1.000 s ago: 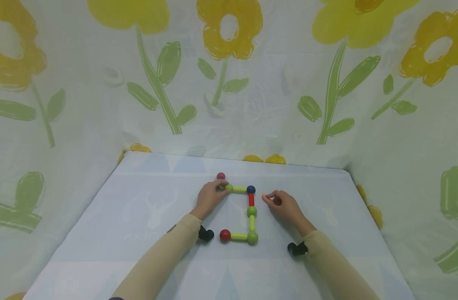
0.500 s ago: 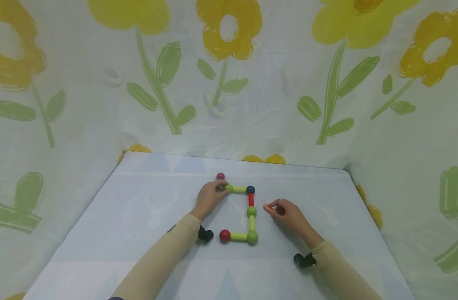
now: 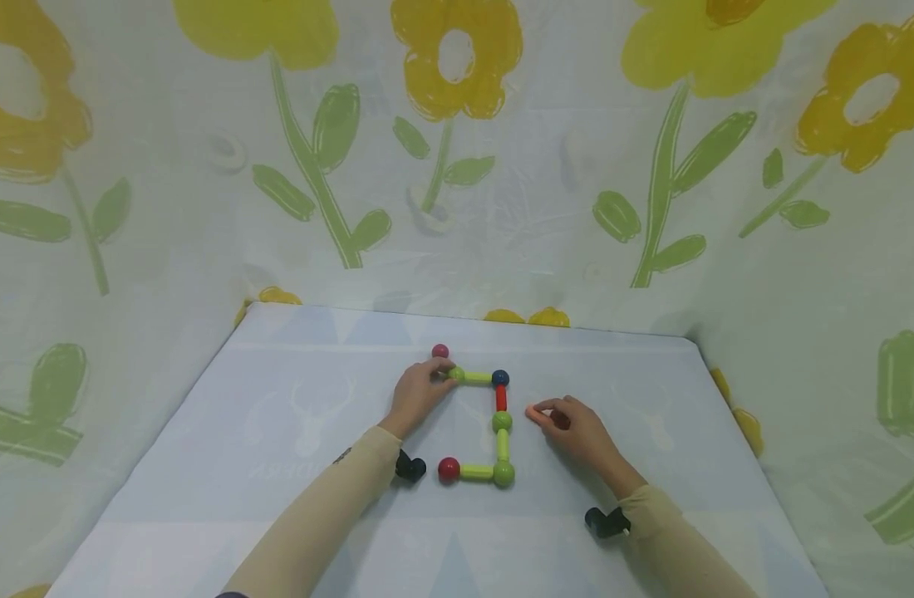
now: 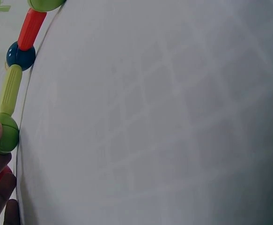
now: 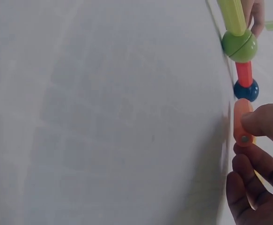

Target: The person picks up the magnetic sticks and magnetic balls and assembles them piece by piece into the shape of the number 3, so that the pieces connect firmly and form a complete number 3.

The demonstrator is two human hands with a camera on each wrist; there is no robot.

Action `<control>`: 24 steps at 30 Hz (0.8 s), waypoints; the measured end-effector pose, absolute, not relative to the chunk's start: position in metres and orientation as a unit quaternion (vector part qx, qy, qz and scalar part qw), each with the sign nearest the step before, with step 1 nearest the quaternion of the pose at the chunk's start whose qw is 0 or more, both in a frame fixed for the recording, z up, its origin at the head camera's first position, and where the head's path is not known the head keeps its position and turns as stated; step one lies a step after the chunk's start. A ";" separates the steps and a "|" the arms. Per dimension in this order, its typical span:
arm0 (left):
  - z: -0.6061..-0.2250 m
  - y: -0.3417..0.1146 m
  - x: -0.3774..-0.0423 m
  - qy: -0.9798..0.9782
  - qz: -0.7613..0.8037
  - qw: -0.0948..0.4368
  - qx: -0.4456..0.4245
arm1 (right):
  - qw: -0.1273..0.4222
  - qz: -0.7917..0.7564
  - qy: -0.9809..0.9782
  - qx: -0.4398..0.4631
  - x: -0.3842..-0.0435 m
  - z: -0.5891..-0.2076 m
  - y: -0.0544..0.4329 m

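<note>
My left hand point(image 3: 415, 399) pinches a green ball point(image 3: 457, 374) at the far left end of a chain of magnetic sticks and balls; in the left wrist view its thumb lies on that ball point(image 4: 6, 136). A yellow-green stick point(image 3: 478, 378) joins it to a dark blue ball point(image 3: 500, 378). From there a red stick point(image 3: 501, 399), another green ball point(image 3: 502, 422) and more pieces run toward me, ending in a red ball point(image 3: 449, 470). Right of the chain, my right hand point(image 3: 582, 433) holds an orange stick point(image 5: 241, 115) between thumb and fingers, apart from the chain.
A pinkish-red ball point(image 3: 440, 352) sits just beyond my left fingers; whether it joins the chain is hidden. The table point(image 3: 292, 498) has a pale printed cover. A flower-patterned curtain point(image 3: 532, 208) stands behind it and at both sides.
My right hand has drawn slightly toward me and to the right with the orange stick, then stayed there. The left hand and the chain have kept their place.
</note>
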State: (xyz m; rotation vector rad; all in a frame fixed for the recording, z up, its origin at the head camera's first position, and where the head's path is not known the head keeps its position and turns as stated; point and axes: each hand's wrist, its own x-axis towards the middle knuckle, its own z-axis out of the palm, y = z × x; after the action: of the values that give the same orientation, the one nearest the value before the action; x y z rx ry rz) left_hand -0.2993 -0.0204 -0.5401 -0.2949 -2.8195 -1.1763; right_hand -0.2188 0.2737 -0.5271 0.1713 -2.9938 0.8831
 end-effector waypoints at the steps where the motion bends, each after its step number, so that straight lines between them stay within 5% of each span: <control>1: -0.540 -0.020 -0.299 -0.918 -0.384 0.036 -0.096 | 0.012 0.282 -0.958 0.057 -0.219 -0.526 0.273; 24: -0.537 -0.018 -0.298 -0.919 -0.383 0.028 -0.091 | -0.009 0.323 -0.932 0.164 -0.236 -0.501 0.223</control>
State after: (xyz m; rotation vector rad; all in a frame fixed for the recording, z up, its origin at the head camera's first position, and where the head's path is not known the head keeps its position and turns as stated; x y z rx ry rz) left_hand -0.2977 -0.0183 -0.5369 -0.2809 -2.8370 -1.1811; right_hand -0.2355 0.2233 -0.5009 0.5179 -2.9457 1.0196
